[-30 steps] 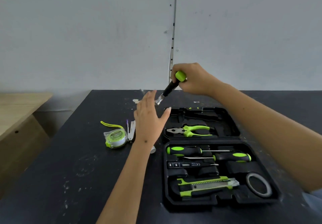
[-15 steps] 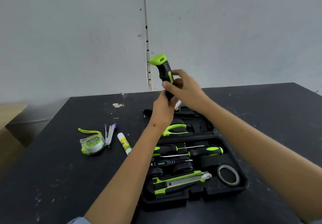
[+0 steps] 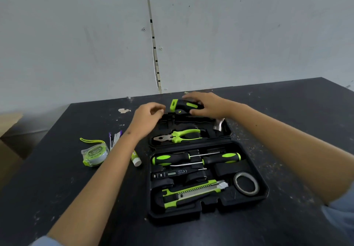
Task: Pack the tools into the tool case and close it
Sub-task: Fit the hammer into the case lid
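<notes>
The black tool case (image 3: 262,194) lies open on the dark table. Pliers (image 3: 180,136), two screwdrivers (image 3: 170,159), a tester pen (image 3: 172,173), a utility knife (image 3: 191,191) and a tape roll (image 3: 246,183) sit in it. My right hand (image 3: 208,105) grips a hammer's green-black handle (image 3: 182,105), lying level over the case's far edge; its metal head (image 3: 219,124) shows under my wrist. My left hand (image 3: 147,118) hovers with loosely curled fingers just left of the handle's end, holding nothing.
Left of the case lie a green tape measure (image 3: 94,154), a small pack with purple tips (image 3: 115,139) and a glue stick (image 3: 136,159), partly under my left forearm. A wall stands behind the table (image 3: 57,169). A wooden surface (image 3: 7,123) is at far left.
The hammer went from upright in both hands to level over the case's far half. My left hand has come off it and moved left.
</notes>
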